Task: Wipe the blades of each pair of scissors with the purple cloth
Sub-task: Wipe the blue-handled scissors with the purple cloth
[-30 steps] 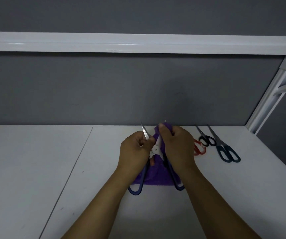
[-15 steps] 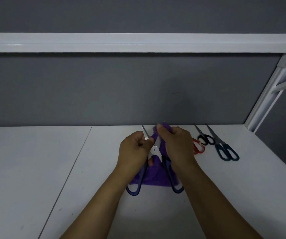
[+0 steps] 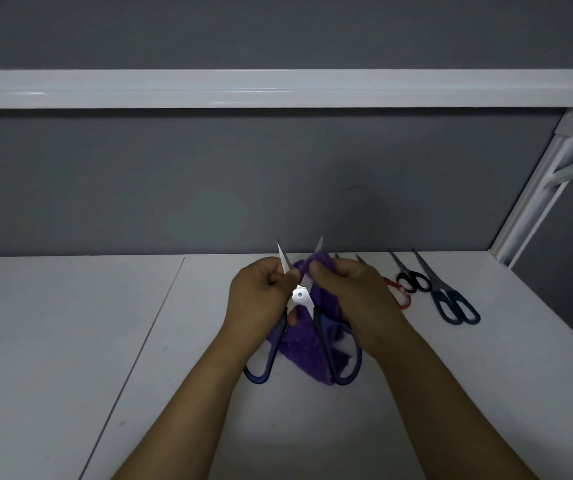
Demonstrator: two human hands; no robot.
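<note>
Centre frame: left grip (image 3: pixel 257 296) holds the open scissors (image 3: pixel 300 295) by 1 stiff, sharp blade; right grip (image 3: pixel 351 292) pinches the soft cloth (image 3: pixel 299 344) round the other; safest hold is near the pivot.

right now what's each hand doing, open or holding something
Left hand: closed, gripping the blue-handled scissors near the pivot.
Right hand: closed, pinching the purple cloth against the scissors.
</note>
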